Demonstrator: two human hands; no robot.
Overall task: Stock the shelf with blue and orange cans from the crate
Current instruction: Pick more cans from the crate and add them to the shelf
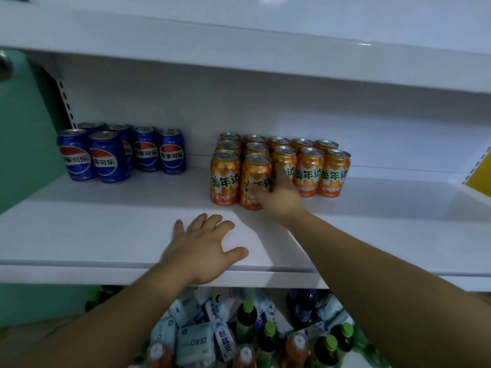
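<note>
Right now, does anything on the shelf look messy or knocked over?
Nothing is knocked over. The orange cans stand upright in neat rows; the blue cans are upright too, just bunched more loosely. The right hand touches one front orange can.

Between the blue cans (119,154) and orange cans (276,166) you find a bare strip of shelf (106,229); its front stays free except your left hand (203,248).

Both forearms bare, no sleeves, rings or watch showing.
</note>
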